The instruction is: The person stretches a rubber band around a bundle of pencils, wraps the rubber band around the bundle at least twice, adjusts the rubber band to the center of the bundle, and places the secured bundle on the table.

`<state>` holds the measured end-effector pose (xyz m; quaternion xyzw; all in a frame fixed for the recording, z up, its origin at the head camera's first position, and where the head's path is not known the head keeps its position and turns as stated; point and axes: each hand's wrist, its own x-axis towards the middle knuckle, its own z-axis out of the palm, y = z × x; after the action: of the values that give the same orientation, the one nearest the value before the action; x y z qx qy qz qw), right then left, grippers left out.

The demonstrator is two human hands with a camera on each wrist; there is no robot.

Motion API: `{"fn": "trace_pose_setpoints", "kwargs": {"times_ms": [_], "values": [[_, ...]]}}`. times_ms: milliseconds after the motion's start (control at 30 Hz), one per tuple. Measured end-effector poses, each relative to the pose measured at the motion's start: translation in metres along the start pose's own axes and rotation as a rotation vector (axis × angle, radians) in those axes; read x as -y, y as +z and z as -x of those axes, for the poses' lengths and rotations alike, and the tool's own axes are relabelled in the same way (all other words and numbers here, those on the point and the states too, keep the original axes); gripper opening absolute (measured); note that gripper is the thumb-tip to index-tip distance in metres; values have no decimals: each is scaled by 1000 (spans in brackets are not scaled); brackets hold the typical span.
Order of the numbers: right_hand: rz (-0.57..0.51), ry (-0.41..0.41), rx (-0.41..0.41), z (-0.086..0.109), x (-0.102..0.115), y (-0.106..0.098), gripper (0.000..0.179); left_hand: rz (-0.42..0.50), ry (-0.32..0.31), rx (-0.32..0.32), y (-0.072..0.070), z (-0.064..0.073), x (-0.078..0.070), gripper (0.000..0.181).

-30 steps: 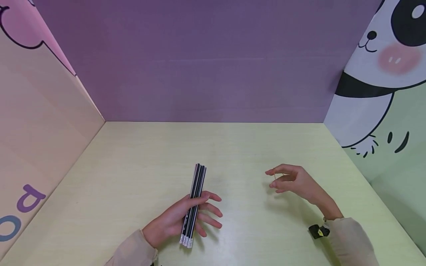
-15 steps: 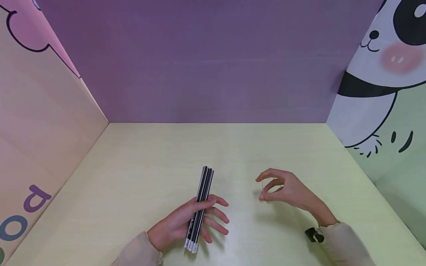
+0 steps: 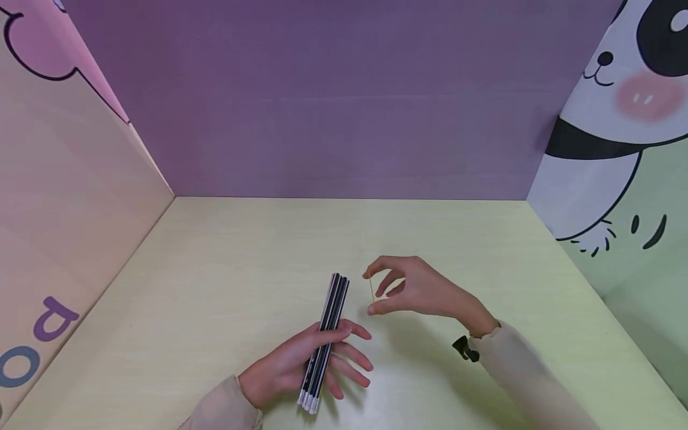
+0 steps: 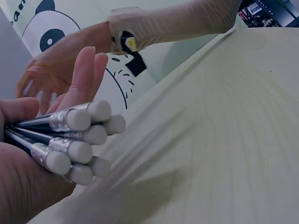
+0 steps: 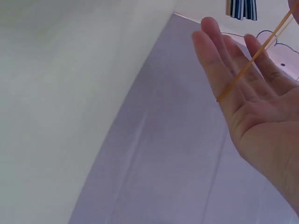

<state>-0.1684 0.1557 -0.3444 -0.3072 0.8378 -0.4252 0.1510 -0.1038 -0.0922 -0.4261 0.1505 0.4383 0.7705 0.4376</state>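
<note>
Nearest, the left hand (image 3: 292, 360) grips a bundle of pencils (image 3: 319, 363) under its thumb above the counter (image 3: 242, 269), their long axis running away and slightly rightward. Just right of their far ends, the right hand (image 3: 421, 288), fingers spread, stretches a rubber band (image 5: 252, 60).

On the pale wooden table (image 3: 226, 275), there is lots of room to pass behind both hands and out past the left hand (image 3: 290, 363), up to the purple back wall (image 3: 344, 101) and pinkish side wall (image 3: 80, 197). Between the left hand's bunch of black-and-white striped pencils (image 3: 319, 363) and the right hand (image 3: 424, 289), the gap is small. A thin, stretched yellow rubber band (image 3: 372, 288) blocks the way between the right thumb and pointing finger.
</note>
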Motion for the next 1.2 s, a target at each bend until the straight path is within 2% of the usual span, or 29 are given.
{"fn": "trace_pose_setpoints", "kwargs": {"times_ms": [133, 300, 533, 600, 700, 867, 1100, 1200], "values": [[5, -51, 14, -18, 13, 7, 46, -11, -3, 26, 0, -2, 3, 33], [-33, -47, 56, -30, 18, 18, 41, -25, -17, 76, 2, -2, 7, 32], [-46, -67, 153, -37, 8, 29, 30, -44, -45, 154, 4, 1, 6, 31], [-69, -73, 187, -38, 5, 30, 25, -59, -31, 172, 3, 3, 5, 32], [-120, -80, 228, -39, -1, 32, 20, -84, -11, 166, 1, 4, 2, 32], [-174, -82, 234, -41, -8, 33, 17, -107, 55, 82, -5, 7, -2, 28], [-20, -22, 123, -45, -10, 30, 21, -146, 80, -146, -14, 8, -9, 27], [7, -30, 97, -46, -8, 29, 16, -137, 109, -243, -18, 8, -12, 28]]}}
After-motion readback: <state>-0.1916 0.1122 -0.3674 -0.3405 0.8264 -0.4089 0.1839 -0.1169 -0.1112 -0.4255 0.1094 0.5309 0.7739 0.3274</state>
